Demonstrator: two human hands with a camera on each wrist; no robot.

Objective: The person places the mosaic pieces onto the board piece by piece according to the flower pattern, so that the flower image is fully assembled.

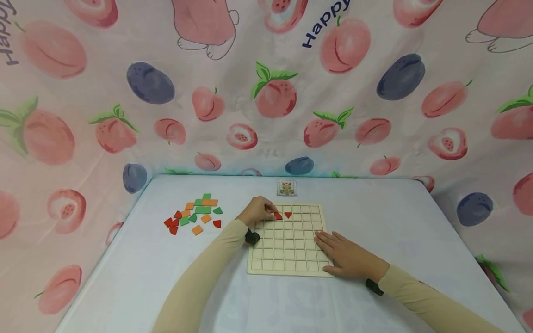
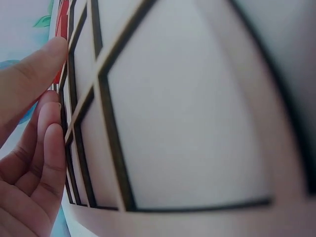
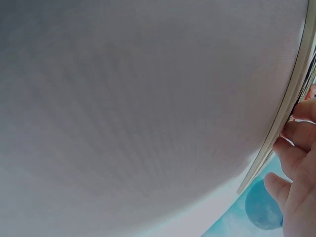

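A pale wooden grid board (image 1: pixel 284 266) lies on the table. At its upper left, my left hand (image 1: pixel 259 210) holds a red piece with a curved edge (image 1: pixel 278 216) at its fingertips, over a cell of the second row. The left wrist view shows the thumb (image 2: pixel 52 52) against that red piece (image 2: pixel 62 29); the contact of the other fingers is hidden. One cell to the right lies a red triangle (image 1: pixel 288 215). My right hand (image 1: pixel 350 254) rests with extended fingers on the board's right edge. In the right wrist view its fingers (image 3: pixel 298 133) touch the board's rim (image 3: pixel 284 111).
Left of the board several loose pieces are scattered: green squares (image 1: pixel 203 210), orange squares (image 1: pixel 197 230), red quarter-rounds (image 1: pixel 217 224) and green ones (image 1: pixel 218 210). A small pattern card (image 1: pixel 287 188) lies behind the board. A fruit-printed cloth (image 1: pixel 275 138) hangs behind the table.
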